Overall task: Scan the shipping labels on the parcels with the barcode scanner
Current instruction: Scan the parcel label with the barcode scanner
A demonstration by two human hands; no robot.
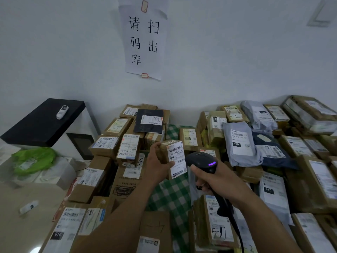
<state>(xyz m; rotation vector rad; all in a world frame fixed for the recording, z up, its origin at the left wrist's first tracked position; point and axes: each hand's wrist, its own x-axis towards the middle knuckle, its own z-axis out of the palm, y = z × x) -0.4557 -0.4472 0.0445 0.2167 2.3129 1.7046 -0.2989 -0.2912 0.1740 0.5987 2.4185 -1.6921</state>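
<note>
Nearest, your right hand [209, 178] has its fingers closed around the handle of the black barcode scanner [202, 162], its purple light glowing. Just beyond, your left hand [158, 161] grips a small cardboard parcel [171, 157], raised above the green checked cloth [171, 194], its shipping label [177, 158] facing the scanner head. Farther back, stacked parcels [127, 143] crowd the counter under a paper sign [144, 37] on the wall.

A parcel depot: labelled cardboard parcels [128, 150] and grey mailer bags [240, 143] crowd the counter under a handwritten wall notice [144, 39].
</note>
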